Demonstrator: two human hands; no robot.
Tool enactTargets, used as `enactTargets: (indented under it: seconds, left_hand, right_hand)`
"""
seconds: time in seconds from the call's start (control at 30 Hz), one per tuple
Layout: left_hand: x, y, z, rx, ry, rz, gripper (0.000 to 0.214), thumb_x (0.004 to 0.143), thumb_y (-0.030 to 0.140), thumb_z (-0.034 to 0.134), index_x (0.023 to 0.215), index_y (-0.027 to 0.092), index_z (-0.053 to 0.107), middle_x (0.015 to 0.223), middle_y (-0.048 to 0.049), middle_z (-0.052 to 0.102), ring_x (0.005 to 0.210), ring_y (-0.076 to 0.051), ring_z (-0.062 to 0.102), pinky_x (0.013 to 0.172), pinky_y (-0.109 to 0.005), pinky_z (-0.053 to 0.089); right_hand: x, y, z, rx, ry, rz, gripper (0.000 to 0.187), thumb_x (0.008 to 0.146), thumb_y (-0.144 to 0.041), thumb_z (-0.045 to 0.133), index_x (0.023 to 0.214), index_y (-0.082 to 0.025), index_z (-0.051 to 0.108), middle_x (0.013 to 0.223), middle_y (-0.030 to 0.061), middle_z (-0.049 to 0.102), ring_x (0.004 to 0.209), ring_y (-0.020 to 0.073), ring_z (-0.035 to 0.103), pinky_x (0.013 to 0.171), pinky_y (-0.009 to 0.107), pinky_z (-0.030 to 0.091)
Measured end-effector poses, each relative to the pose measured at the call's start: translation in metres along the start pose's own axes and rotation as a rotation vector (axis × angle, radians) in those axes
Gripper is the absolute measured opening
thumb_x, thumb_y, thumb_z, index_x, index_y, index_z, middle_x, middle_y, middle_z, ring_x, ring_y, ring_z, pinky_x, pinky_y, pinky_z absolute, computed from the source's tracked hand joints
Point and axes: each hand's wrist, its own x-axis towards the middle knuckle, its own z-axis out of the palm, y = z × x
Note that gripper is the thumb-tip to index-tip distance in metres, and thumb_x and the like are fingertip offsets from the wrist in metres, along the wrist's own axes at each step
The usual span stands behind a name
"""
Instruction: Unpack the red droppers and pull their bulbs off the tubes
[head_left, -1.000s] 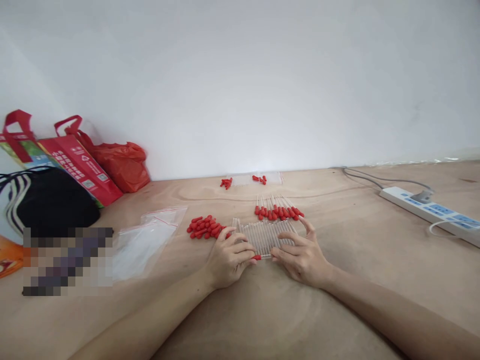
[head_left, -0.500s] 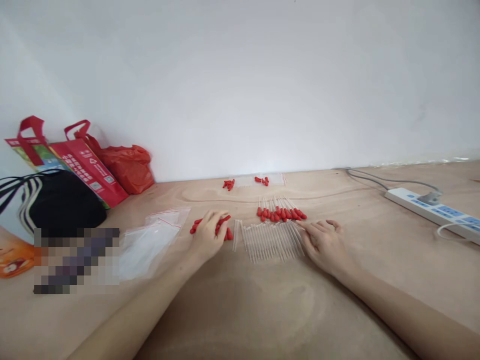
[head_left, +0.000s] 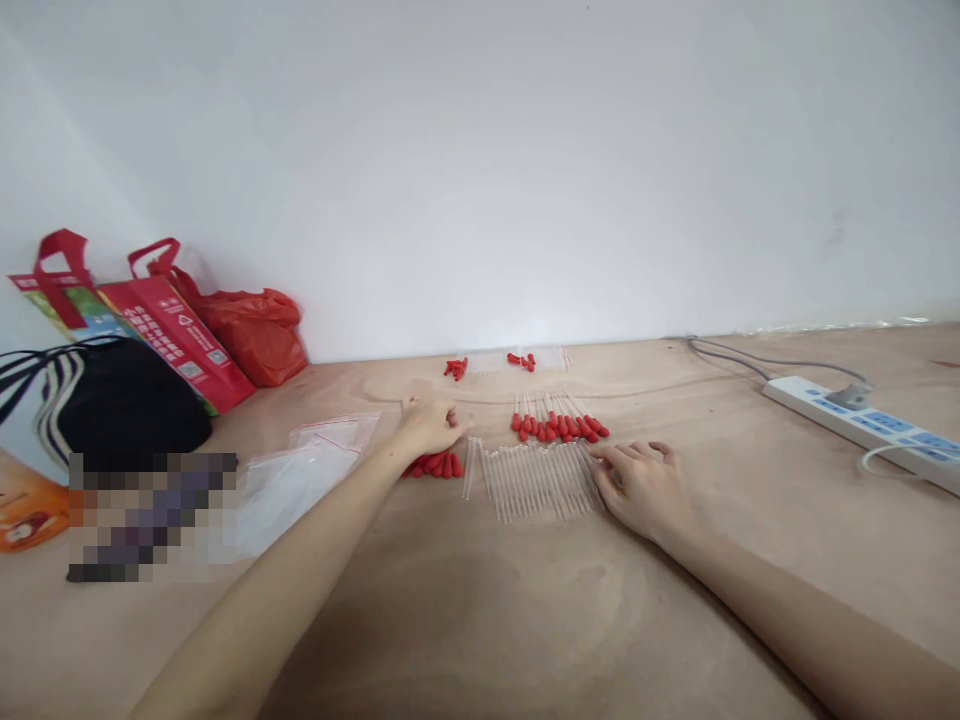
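My left hand [head_left: 431,427] is above the far side of a pile of red rubber bulbs [head_left: 442,465] and partly covers it. Its fingers are curled inward; whatever lies between them is hidden. A row of thin clear glass dropper tubes [head_left: 540,480] lies side by side in front of me, a few set a little apart on the left. At the right end of that row is my right hand [head_left: 637,487], thumb and index finger drawn together at the tube ends. What they pinch is too small to make out. Behind the row lie droppers with red bulbs fitted [head_left: 559,425].
Clear zip bags [head_left: 307,485] lie at left, beside a blurred-out object [head_left: 154,515]. Bags, including a red plastic bag [head_left: 266,340] and a black drawstring bag [head_left: 142,410], stand farther left. Small red bulbs [head_left: 455,369] lie near the wall. A white power strip [head_left: 862,425] sits at right.
My left hand has lifted away from the red bulb pile and shifted slightly right and farther back, uncovering more bulbs. My right hand stays by the tube row.
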Motion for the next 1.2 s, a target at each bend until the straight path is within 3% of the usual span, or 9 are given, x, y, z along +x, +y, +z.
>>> enactTargets:
  seconds: [0.17,0.33,0.5,0.67,0.77,0.87,1.0,1.1,1.2]
  left_hand:
    - [0.014,0.032,0.008,-0.045,-0.033,0.046,0.019,0.070,0.039,0.055,0.066,0.021,0.059,0.084,-0.0018,0.066,0.090,-0.023,0.056,0.093,-0.045,0.023]
    - [0.031,0.060,0.028,-0.077,-0.102,-0.031,0.039,0.073,0.056,0.046,0.064,0.022,0.062,0.080,-0.0048,0.067,0.088,-0.026,0.057,0.088,-0.045,0.030]
    - [0.044,0.068,0.042,-0.067,-0.133,-0.142,0.039,0.073,0.055,0.046,0.063,0.020,0.063,0.075,-0.0074,0.068,0.089,-0.028,0.058,0.088,-0.045,0.030]
    - [0.044,0.069,0.034,-0.036,-0.046,-0.164,0.026,0.076,0.039,0.047,0.069,0.019,0.063,0.077,-0.0082,0.067,0.086,-0.028,0.059,0.083,-0.043,0.034]
    - [0.025,0.064,0.022,-0.010,0.055,-0.085,0.026,0.082,0.031,0.039,0.073,0.017,0.060,0.080,-0.0082,0.066,0.085,-0.026,0.058,0.083,-0.045,0.031]
    - [-0.012,0.054,0.015,0.008,0.140,0.043,0.022,0.085,0.029,0.037,0.081,0.017,0.056,0.085,-0.0056,0.065,0.086,-0.022,0.057,0.090,-0.045,0.025]
    - [-0.063,0.037,0.024,0.069,0.340,0.430,0.021,0.087,0.026,0.039,0.075,0.016,0.053,0.075,-0.0022,0.064,0.070,-0.016,0.056,0.091,-0.043,0.024]
    - [-0.086,0.030,0.035,0.077,0.504,0.601,0.025,0.088,0.024,0.038,0.069,0.016,0.051,0.065,0.0003,0.060,0.061,-0.013,0.054,0.092,-0.040,0.026]
    - [-0.092,0.030,0.042,0.021,0.580,0.676,0.023,0.087,0.021,0.040,0.067,0.016,0.050,0.064,0.0023,0.059,0.058,-0.010,0.053,0.093,-0.038,0.026]
  right_hand:
    - [-0.001,-0.002,-0.001,-0.010,-0.046,-0.015,0.022,0.080,-0.024,0.040,0.081,-0.024,0.062,0.080,0.0015,0.068,0.080,0.0188,0.058,0.089,0.043,0.022]
    - [0.001,0.002,0.000,0.011,-0.045,0.017,0.024,0.081,-0.024,0.039,0.084,-0.024,0.063,0.082,0.0015,0.068,0.080,0.0176,0.058,0.089,0.043,0.023]
    - [0.004,0.007,0.000,0.049,-0.078,0.078,0.025,0.082,-0.026,0.038,0.082,-0.025,0.063,0.085,0.0009,0.068,0.080,0.0169,0.058,0.089,0.043,0.022]
    - [0.005,0.008,0.001,0.065,-0.087,0.094,0.025,0.083,-0.028,0.038,0.084,-0.026,0.063,0.084,0.0012,0.068,0.081,0.0187,0.058,0.087,0.044,0.023]
    - [0.004,0.009,0.003,0.074,-0.045,0.084,0.025,0.083,-0.030,0.038,0.085,-0.026,0.062,0.083,0.0012,0.068,0.080,0.0192,0.058,0.087,0.044,0.025]
    - [0.004,0.010,0.006,0.127,0.065,0.043,0.025,0.083,-0.034,0.039,0.093,-0.023,0.060,0.089,0.0044,0.066,0.084,0.0197,0.057,0.086,0.041,0.028]
    - [0.004,0.004,0.003,0.184,0.221,-0.127,0.042,0.081,-0.041,0.045,0.116,-0.019,0.049,0.111,0.0114,0.057,0.101,0.0220,0.051,0.087,0.039,0.031]
    - [0.002,-0.006,-0.002,0.187,0.206,-0.304,0.045,0.080,-0.043,0.050,0.119,-0.020,0.048,0.115,0.0103,0.055,0.106,0.0224,0.048,0.093,0.041,0.027]
    - [0.000,-0.017,-0.005,0.202,0.158,-0.438,0.036,0.079,-0.042,0.052,0.111,-0.024,0.055,0.105,0.0049,0.061,0.103,0.0213,0.050,0.098,0.045,0.019]
